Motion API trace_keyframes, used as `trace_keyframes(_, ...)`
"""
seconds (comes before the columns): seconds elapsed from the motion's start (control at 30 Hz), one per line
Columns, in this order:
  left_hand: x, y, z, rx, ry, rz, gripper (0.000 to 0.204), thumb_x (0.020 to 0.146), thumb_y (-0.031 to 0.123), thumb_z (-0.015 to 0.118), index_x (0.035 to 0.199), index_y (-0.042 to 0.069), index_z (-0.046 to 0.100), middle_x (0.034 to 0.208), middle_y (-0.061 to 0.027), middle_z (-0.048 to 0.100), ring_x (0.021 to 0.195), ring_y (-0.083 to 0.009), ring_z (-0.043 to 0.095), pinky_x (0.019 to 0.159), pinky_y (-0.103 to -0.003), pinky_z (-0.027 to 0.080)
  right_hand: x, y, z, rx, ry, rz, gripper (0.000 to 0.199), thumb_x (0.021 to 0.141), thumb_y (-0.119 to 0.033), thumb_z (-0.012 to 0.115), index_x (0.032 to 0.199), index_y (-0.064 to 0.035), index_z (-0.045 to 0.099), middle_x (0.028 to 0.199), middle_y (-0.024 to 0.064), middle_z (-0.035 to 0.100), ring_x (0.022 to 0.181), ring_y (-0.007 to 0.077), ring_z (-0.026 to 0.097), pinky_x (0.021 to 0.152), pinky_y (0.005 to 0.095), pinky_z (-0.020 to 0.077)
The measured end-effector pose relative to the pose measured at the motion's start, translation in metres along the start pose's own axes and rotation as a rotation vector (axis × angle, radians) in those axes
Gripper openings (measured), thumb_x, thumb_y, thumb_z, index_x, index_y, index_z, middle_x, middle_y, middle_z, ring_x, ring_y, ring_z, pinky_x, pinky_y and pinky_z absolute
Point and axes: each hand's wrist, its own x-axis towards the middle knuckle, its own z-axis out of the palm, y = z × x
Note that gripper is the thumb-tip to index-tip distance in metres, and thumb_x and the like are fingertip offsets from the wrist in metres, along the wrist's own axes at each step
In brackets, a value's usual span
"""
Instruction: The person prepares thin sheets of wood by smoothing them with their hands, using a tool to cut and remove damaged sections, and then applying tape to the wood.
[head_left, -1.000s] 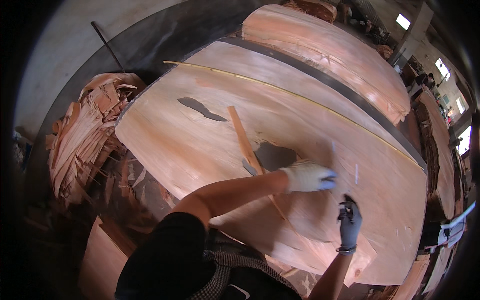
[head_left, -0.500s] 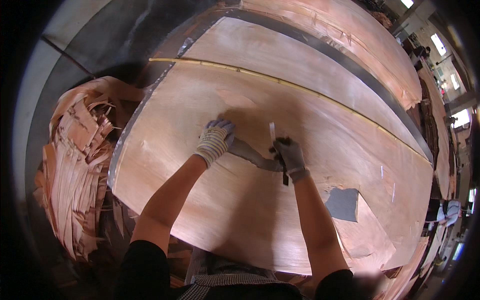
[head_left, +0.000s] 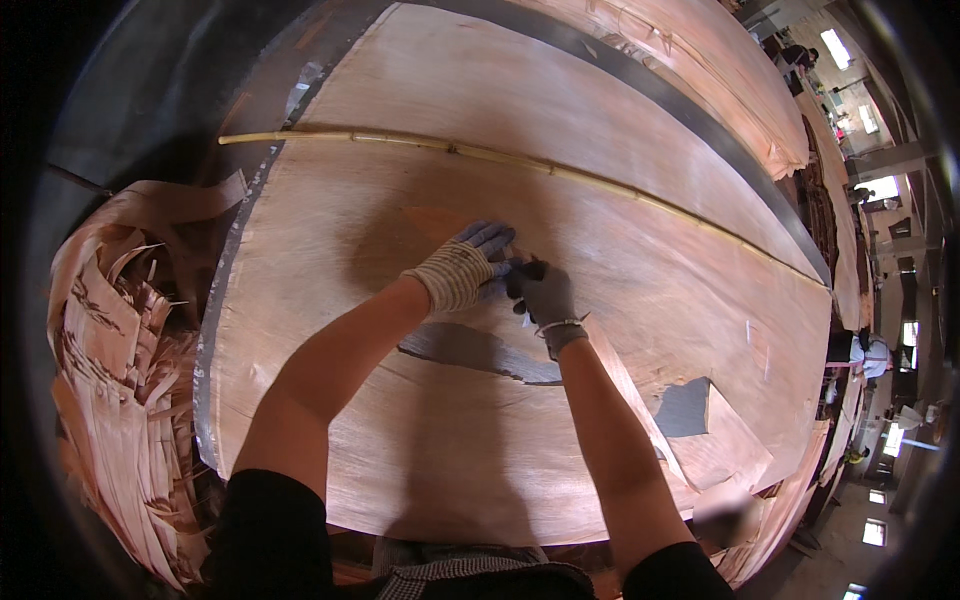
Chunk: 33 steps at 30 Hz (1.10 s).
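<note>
My left hand (head_left: pixel 463 268), in a striped, grey-fingered glove, lies with fingers stretched flat on a large pinkish wood veneer sheet (head_left: pixel 330 420). Close beside its fingertips is my right hand (head_left: pixel 545 297), in a grey glove, its fingers closed round a knife that is mostly hidden now. Nearer than both hands, a long ragged gap (head_left: pixel 465 352) in the sheet shows dark grey beneath. Under my right forearm, a loose pale veneer strip (head_left: pixel 630 385) slants toward the near right. Next to it is a second, squarish grey gap (head_left: pixel 683 408).
A thin bamboo pole (head_left: pixel 550 168) lies across the sheet beyond my hands. Torn veneer scraps (head_left: pixel 120 370) are heaped at the left. Another veneer stack (head_left: pixel 690 60) stands at the far side. People (head_left: pixel 872 357) are visible in the distance at the right.
Both hands have moved away from me, past the ragged gap, and come together. The knife, plainly seen before, is now mostly hidden. A pale strip shows under my right forearm.
</note>
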Motion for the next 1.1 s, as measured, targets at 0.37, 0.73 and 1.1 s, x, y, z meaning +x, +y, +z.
trace_keyframes(0.37,-0.073,-0.032,-0.05,-0.052,0.021,-0.444,0.034,0.084,0.02,0.053,0.115,0.006,0.057,0.127,-0.0124,0.049,0.12,-0.0314,0.041,0.102,-0.045,0.033,0.009,-0.078,0.03,0.31,-0.327,0.199,0.024,0.087,-0.024,0.056,0.091,-0.0013,0.061,0.07,0.0076,0.065,0.05,0.0136,0.061,0.039,0.0261,0.0425)
trace_keyframes(0.73,-0.059,-0.066,-0.054,0.353,0.013,-0.303,0.034,0.087,0.027,0.046,0.112,0.009,0.06,0.121,-0.0071,0.055,0.12,-0.0209,0.045,0.11,-0.043,0.018,0.01,-0.043,0.054,-0.811,-0.318,-0.445,0.032,0.083,-0.037,0.057,0.083,-0.0062,0.066,0.07,0.0092,0.063,0.063,0.0205,0.06,0.062,0.0359,0.0478)
trace_keyframes(1.1,-0.073,0.193,-0.012,-0.125,0.139,-0.341,0.038,0.083,0.014,0.051,0.119,0.004,0.055,0.126,-0.0146,0.05,0.125,-0.0344,0.039,0.108,-0.05,0.02,-0.339,0.229,-0.218,-0.477,0.285,0.296,0.027,0.076,-0.019,0.065,0.1,-0.0089,0.06,0.084,0.0132,0.063,0.08,0.0287,0.063,0.069,0.0386,0.0503)
